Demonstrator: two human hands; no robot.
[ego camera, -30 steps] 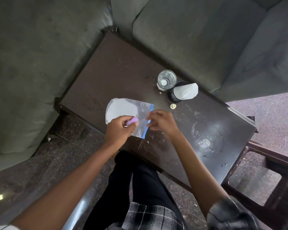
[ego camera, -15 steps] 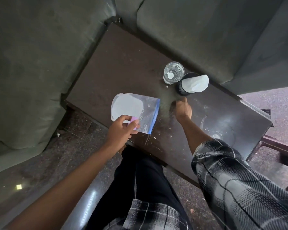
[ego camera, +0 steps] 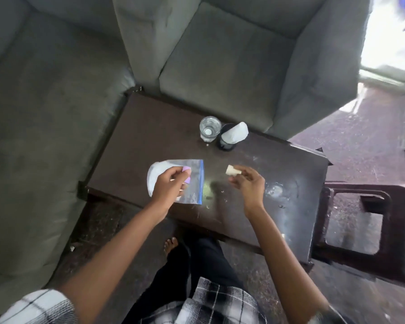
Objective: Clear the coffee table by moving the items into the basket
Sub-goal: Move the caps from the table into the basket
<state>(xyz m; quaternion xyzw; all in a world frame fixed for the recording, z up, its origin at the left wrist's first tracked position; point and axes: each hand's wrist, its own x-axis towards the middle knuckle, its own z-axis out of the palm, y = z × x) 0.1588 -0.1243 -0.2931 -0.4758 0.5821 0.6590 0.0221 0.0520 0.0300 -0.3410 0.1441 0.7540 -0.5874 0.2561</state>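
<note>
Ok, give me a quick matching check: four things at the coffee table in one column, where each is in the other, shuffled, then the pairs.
Things:
1. purple piece
2. cream piece
3. glass
4. white tissue

Places:
A. stuffed in the dark cup
B. pinched in the right hand
C. standing just left of the dark cup
D. held by the left hand over the zip bag

Pairs: 1-D, 2-B, 3-C, 4-A

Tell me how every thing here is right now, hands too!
Plastic bag: white thing inside, zip unclear.
Left hand: pinches purple piece over the bag.
Right hand: pinches cream piece.
Glass: upright on the coffee table.
Dark cup: upright, white wad on top.
</note>
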